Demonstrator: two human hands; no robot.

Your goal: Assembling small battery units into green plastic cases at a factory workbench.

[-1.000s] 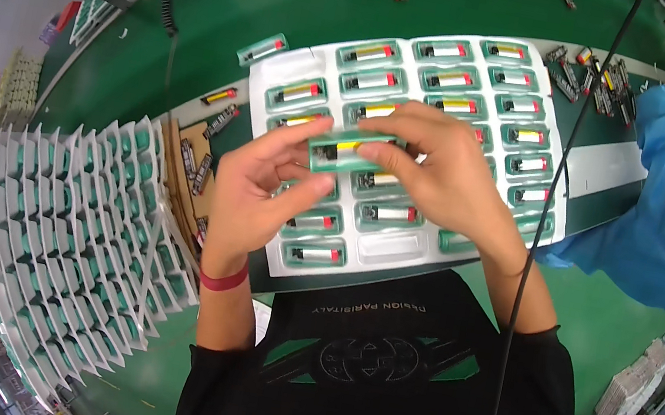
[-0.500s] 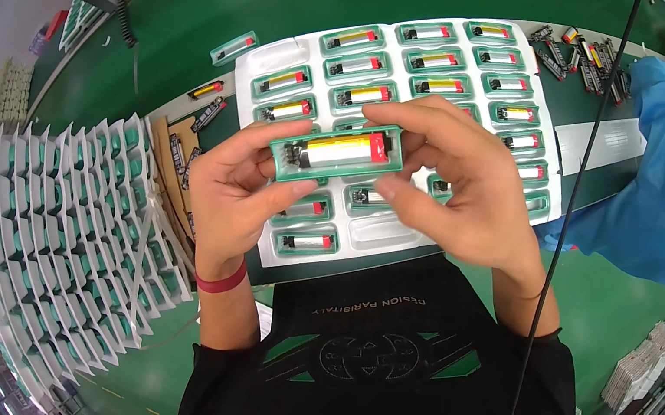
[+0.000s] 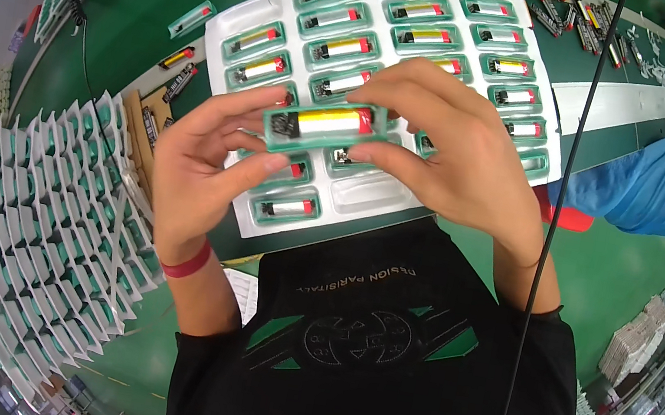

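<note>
And here's the green case (image 3: 280, 141), battery (image 3: 327, 122) inside, up above the white tray (image 3: 370, 195)! The left hand (image 3: 205, 153) clamps thumb and fingers on its left end; the right hand (image 3: 454, 150) curls round the other, whether gripping I can't tell.

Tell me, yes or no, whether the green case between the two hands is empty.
No: a white-and-yellow cylindrical piece with a red end lies inside the green case.
</note>
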